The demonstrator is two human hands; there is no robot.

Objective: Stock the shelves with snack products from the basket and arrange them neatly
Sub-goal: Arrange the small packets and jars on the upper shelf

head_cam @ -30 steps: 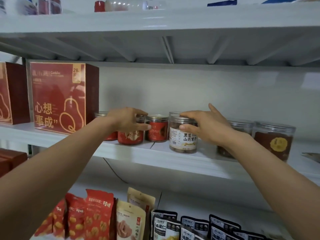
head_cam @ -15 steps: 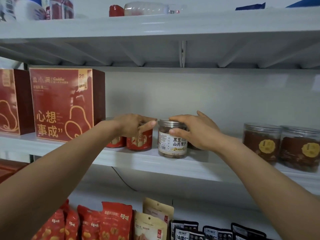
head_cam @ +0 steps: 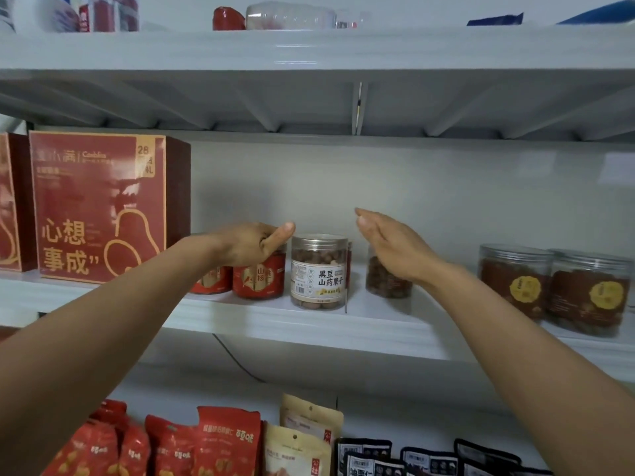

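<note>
My left hand point(head_cam: 252, 245) lies over a red tin point(head_cam: 258, 282), grip unclear; my right hand point(head_cam: 388, 243) hovers flat and empty beside the labelled jar point(head_cam: 319, 273), upright on the middle shelf point(head_cam: 309, 322). That jar looks placed; with no basket in view, I can't judge what's left.

We lose the top of one jar point(head_cam: 386, 283) behind the right hand point(head_cam: 388, 242) — the lid of a red tin point(head_cam: 257, 281) behind the left hand point(head_cam: 247, 243); the bottom edge cuts off the bags point(head_cam: 226, 441).
</note>
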